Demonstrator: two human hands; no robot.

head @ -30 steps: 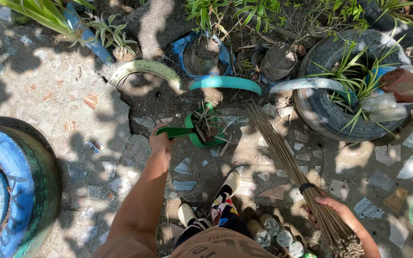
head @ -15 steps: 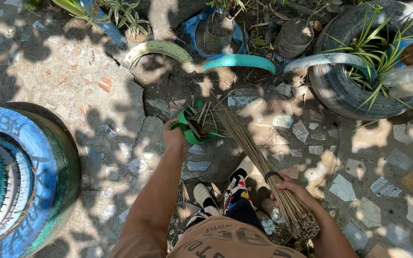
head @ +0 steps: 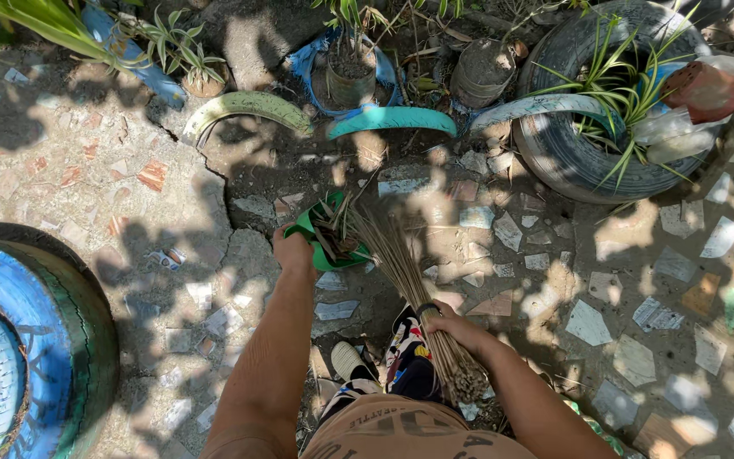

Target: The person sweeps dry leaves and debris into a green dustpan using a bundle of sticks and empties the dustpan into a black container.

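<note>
My left hand [head: 293, 252] grips a green dustpan [head: 324, 234] held low on the paved ground; dry leaves and twigs lie in it. My right hand [head: 456, 327] is closed round the bound end of a stick broom [head: 401, 263], whose bristle tips reach into the dustpan. My feet in patterned shoes [head: 405, 340] stand just below the dustpan. Both forearms reach forward from the bottom of the view.
A blue and green painted tyre stack [head: 27, 331] stands at the left. Painted tyre-strip borders [head: 392, 121], small pots [head: 352, 81] and a large tyre planter [head: 588, 144] with grassy plants ring a soil bed at the top. The ground is cracked mosaic paving [head: 639, 340].
The broom has swung left and steeper, its tips now in the dustpan. My right hand has come in closer to my body. The view has shifted slightly.
</note>
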